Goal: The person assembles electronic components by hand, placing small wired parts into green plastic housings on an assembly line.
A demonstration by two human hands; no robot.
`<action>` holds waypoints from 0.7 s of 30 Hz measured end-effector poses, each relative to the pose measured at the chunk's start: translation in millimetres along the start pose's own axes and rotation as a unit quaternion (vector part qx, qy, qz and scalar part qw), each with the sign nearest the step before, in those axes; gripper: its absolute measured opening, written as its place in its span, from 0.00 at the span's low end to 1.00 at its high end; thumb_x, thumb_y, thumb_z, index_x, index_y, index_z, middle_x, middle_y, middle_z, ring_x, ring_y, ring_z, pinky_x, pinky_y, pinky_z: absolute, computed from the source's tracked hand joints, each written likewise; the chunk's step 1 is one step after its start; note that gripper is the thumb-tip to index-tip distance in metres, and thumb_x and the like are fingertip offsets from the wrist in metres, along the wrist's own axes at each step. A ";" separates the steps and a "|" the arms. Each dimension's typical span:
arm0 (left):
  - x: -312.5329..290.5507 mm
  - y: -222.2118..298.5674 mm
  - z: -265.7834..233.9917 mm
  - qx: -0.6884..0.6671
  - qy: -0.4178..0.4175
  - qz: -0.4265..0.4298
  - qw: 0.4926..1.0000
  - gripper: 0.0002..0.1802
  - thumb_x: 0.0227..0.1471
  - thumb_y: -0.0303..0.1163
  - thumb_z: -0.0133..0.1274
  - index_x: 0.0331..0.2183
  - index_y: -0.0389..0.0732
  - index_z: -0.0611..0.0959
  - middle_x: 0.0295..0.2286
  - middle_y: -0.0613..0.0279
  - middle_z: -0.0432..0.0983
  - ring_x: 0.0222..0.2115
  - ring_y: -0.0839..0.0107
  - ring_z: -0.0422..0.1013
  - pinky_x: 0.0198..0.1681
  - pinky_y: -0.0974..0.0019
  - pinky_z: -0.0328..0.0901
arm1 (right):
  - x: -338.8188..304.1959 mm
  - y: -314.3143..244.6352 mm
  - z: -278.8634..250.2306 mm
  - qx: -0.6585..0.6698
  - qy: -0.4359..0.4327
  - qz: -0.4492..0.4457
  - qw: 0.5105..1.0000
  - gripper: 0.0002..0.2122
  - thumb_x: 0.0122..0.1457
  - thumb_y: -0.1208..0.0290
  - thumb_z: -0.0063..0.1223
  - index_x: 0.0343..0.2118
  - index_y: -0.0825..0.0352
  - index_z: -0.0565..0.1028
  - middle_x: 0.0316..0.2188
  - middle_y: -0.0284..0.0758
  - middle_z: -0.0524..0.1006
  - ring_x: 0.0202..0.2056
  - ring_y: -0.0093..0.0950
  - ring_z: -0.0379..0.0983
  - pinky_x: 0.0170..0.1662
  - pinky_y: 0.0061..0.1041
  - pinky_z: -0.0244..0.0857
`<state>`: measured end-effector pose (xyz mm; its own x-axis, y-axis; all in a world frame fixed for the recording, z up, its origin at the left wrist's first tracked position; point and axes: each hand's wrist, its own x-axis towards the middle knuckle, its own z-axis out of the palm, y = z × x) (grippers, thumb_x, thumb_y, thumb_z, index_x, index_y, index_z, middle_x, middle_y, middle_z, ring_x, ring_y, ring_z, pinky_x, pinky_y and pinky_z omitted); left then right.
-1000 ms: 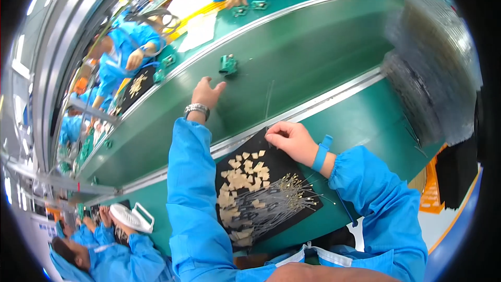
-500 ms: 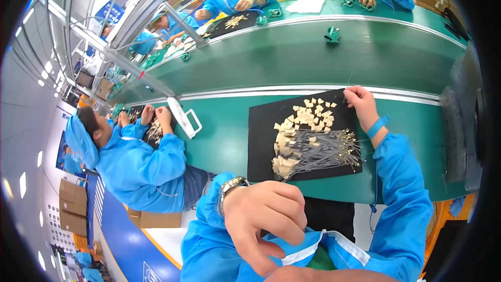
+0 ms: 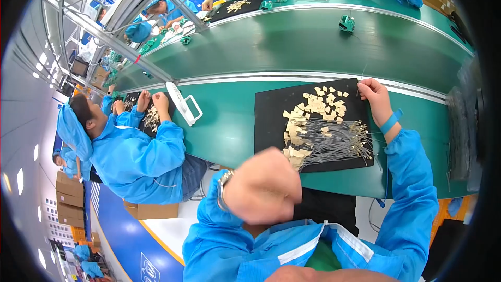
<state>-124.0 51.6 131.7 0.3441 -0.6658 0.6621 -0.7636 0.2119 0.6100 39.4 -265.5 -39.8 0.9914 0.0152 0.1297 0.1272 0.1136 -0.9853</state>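
Observation:
On the black mat (image 3: 269, 125) lies a bundle of thin grey cables (image 3: 336, 143) with small gold connector ends toward the right. Cream paper tabs (image 3: 318, 103) are scattered above the bundle and gathered at its left ends. At the mat's far right corner my right hand (image 3: 374, 96) is closed in a pinch; a thin cable (image 3: 364, 70) sticks up past the fingertips. My left hand (image 3: 263, 188) hangs raised over the near edge of the table, away from the mat. Motion smears it, and its fingers cannot be made out.
A white handled tool (image 3: 182, 104) lies left of the mat. Behind runs a green conveyor belt (image 3: 292, 47) carrying a small green device (image 3: 346, 23). A co-worker in blue (image 3: 135, 156) sits at left; others work across the belt. Stacked clear trays (image 3: 462, 136) stand at right.
My left hand has risen and drawn up from the lower edge, now blurred. My right hand keeps its pinch at the mat's corner. The view has shifted slightly; the green device sits farther right.

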 end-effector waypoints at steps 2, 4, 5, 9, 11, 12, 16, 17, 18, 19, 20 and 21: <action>-24.5 -35.9 -7.5 0.120 0.119 -0.117 0.979 0.15 0.45 0.13 0.57 0.34 0.39 0.72 0.32 0.54 0.76 0.32 0.62 0.73 0.32 0.62 0.69 | -0.6 1.6 -4.4 -0.009 0.003 0.007 1.000 0.06 0.60 0.71 0.55 0.34 0.68 0.77 0.27 0.26 0.74 0.30 0.16 0.67 0.34 0.18 0.61; -41.3 -78.2 -25.3 0.171 0.243 -0.281 0.912 0.16 0.49 0.14 0.55 0.28 0.40 0.65 0.29 0.58 0.74 0.31 0.73 0.71 0.33 0.71 0.68 | -1.4 2.4 -1.2 -0.015 0.002 0.013 1.000 0.06 0.59 0.71 0.56 0.35 0.68 0.77 0.28 0.26 0.74 0.30 0.16 0.68 0.34 0.18 0.62; -53.1 -102.9 -42.1 0.227 0.252 -0.324 0.883 0.12 0.51 0.17 0.56 0.29 0.38 0.68 0.28 0.61 0.74 0.28 0.77 0.70 0.32 0.72 0.67 | -2.9 1.3 -1.0 -0.016 0.002 0.014 1.000 0.06 0.59 0.71 0.56 0.35 0.68 0.77 0.28 0.26 0.74 0.30 0.16 0.68 0.34 0.18 0.62; -70.0 -172.6 -88.1 0.313 0.290 -0.424 0.799 0.09 0.54 0.30 0.59 0.29 0.35 0.76 0.25 0.65 0.76 0.26 0.79 0.70 0.30 0.73 0.66 | -5.4 0.0 -3.0 -0.021 0.010 0.010 1.000 0.06 0.59 0.71 0.56 0.34 0.69 0.77 0.28 0.26 0.74 0.30 0.16 0.68 0.34 0.17 0.62; -85.9 -202.5 -101.1 0.332 0.288 -0.380 0.814 0.10 0.51 0.33 0.60 0.29 0.36 0.78 0.23 0.56 0.77 0.24 0.65 0.73 0.29 0.64 0.67 | -2.3 0.0 2.1 -0.027 0.007 0.012 1.000 0.06 0.59 0.72 0.56 0.34 0.69 0.77 0.27 0.26 0.74 0.30 0.16 0.68 0.34 0.17 0.62; -88.2 -212.8 -102.6 0.341 0.276 -0.375 0.817 0.10 0.51 0.32 0.60 0.29 0.36 0.78 0.23 0.55 0.77 0.24 0.63 0.74 0.30 0.63 0.67 | -2.6 -2.1 4.5 -0.027 0.017 0.013 0.999 0.05 0.58 0.73 0.55 0.33 0.69 0.77 0.26 0.27 0.74 0.29 0.16 0.68 0.33 0.17 0.62; -95.4 -234.7 -97.1 0.328 0.258 -0.381 0.825 0.09 0.51 0.31 0.60 0.29 0.36 0.79 0.24 0.55 0.77 0.25 0.62 0.73 0.31 0.63 0.67 | -4.0 -4.3 1.7 -0.031 0.034 0.012 0.999 0.05 0.58 0.73 0.55 0.33 0.69 0.77 0.27 0.27 0.74 0.29 0.16 0.68 0.33 0.17 0.62; -95.0 -236.3 -95.7 0.324 0.259 -0.381 0.826 0.09 0.51 0.31 0.60 0.29 0.36 0.79 0.24 0.55 0.77 0.25 0.62 0.73 0.31 0.63 0.67 | -4.5 -4.9 0.3 -0.034 0.036 0.013 0.999 0.05 0.58 0.73 0.55 0.33 0.69 0.77 0.27 0.27 0.74 0.29 0.16 0.68 0.33 0.17 0.62; -94.6 -233.2 -95.6 0.319 0.262 -0.383 0.827 0.08 0.52 0.31 0.59 0.29 0.37 0.79 0.25 0.56 0.77 0.25 0.63 0.73 0.30 0.63 0.67 | -4.5 -4.5 1.0 -0.035 0.043 0.015 0.998 0.05 0.58 0.73 0.55 0.33 0.69 0.77 0.27 0.27 0.74 0.29 0.16 0.68 0.33 0.17 0.62; -93.6 -230.2 -96.1 0.314 0.265 -0.384 0.827 0.08 0.52 0.30 0.59 0.29 0.37 0.79 0.25 0.56 0.77 0.25 0.63 0.73 0.30 0.64 0.67 | -3.7 -4.3 1.5 -0.035 0.049 0.018 0.998 0.05 0.59 0.73 0.55 0.33 0.69 0.77 0.27 0.27 0.74 0.29 0.16 0.68 0.33 0.17 0.62; -93.5 -223.6 -98.4 0.320 0.261 -0.382 0.827 0.06 0.53 0.30 0.58 0.30 0.37 0.79 0.26 0.57 0.78 0.26 0.64 0.74 0.29 0.65 0.67 | -3.6 -5.7 3.5 -0.042 0.051 0.019 0.998 0.05 0.59 0.73 0.55 0.33 0.69 0.77 0.27 0.27 0.74 0.29 0.16 0.68 0.34 0.17 0.62; -94.7 -222.6 -96.9 0.318 0.261 -0.385 0.826 0.06 0.53 0.30 0.58 0.30 0.37 0.79 0.26 0.57 0.78 0.26 0.64 0.74 0.29 0.65 0.67 | -2.8 -4.5 2.5 -0.044 0.051 0.022 0.998 0.05 0.59 0.73 0.55 0.33 0.69 0.77 0.27 0.27 0.74 0.29 0.16 0.68 0.34 0.17 0.62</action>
<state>66.3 136.8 -24.5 0.9236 0.0068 0.3834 -0.2840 -0.6596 0.6959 35.9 -263.5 -35.4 0.9934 -0.0829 0.0790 0.0815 0.0272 -0.9963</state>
